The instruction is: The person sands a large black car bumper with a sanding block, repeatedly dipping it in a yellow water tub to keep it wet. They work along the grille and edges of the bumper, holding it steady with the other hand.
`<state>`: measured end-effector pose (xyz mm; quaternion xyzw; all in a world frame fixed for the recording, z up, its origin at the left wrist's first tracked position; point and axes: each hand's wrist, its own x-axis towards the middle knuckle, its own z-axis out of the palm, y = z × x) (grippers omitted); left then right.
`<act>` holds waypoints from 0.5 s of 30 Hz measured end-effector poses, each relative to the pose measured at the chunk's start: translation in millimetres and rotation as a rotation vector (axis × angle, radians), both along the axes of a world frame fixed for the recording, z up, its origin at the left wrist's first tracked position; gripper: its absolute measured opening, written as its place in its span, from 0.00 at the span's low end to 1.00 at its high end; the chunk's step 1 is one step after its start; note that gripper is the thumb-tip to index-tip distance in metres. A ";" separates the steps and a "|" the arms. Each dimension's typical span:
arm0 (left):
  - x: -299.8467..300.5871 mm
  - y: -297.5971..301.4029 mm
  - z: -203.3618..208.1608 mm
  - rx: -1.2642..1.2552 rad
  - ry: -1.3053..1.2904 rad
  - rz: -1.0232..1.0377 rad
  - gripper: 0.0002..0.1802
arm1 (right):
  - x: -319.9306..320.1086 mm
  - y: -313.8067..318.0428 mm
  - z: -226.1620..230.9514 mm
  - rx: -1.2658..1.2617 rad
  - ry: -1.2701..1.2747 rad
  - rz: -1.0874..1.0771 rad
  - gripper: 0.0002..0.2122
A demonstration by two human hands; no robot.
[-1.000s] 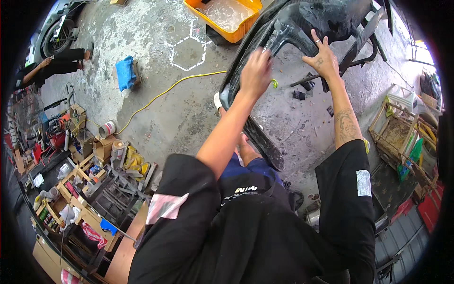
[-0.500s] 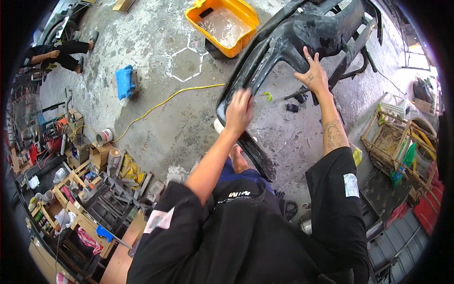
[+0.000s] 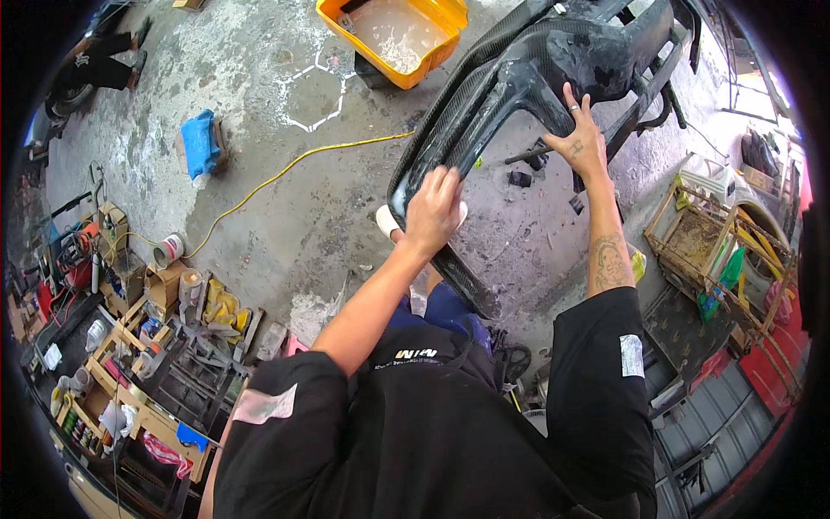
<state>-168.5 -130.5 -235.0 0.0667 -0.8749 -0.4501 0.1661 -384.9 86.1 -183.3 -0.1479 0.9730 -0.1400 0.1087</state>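
A large black car bumper with a carbon-fibre weave [image 3: 566, 65] stretches from the upper right down to a narrow end near my legs. My left hand [image 3: 434, 210] presses on its long near strip, knuckles up and fingers curled together. Whatever lies under those fingers, if anything, is hidden. Pale, whitish smears mark the strip beside this hand. Farther right, my right hand [image 3: 581, 149] rests against the inner edge of the bumper with thumb and fingers spread, holding nothing.
Beyond the bumper stands a yellow tub [image 3: 415, 69] of cloudy water. A yellow cord [image 3: 294, 163] crosses the concrete floor near a blue bundle [image 3: 200, 144]. Cluttered tools and boxes fill the left; a rusty metal cart [image 3: 692, 221] stands right. Another person's legs [image 3: 99, 71] show far left.
My left hand has slid along the bumper strip toward me. The right hand stays spread at about the same spot on the bumper. The whole view has shifted slightly.
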 end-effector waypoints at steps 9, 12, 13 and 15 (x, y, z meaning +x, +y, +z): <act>-100.4 -59.3 27.2 0.183 0.273 0.312 0.12 | -4.2 -5.5 -23.0 -0.077 0.032 0.083 0.52; 11.1 -66.8 10.2 0.244 0.030 0.222 0.11 | -5.7 2.7 -25.4 -0.081 0.052 0.080 0.52; 44.6 -60.9 9.6 0.207 0.006 0.199 0.10 | -5.5 0.0 -24.5 -0.091 0.050 0.077 0.52; 92.6 -43.7 13.0 0.190 -0.058 0.146 0.11 | -4.8 -3.9 -22.5 -0.066 0.034 0.054 0.52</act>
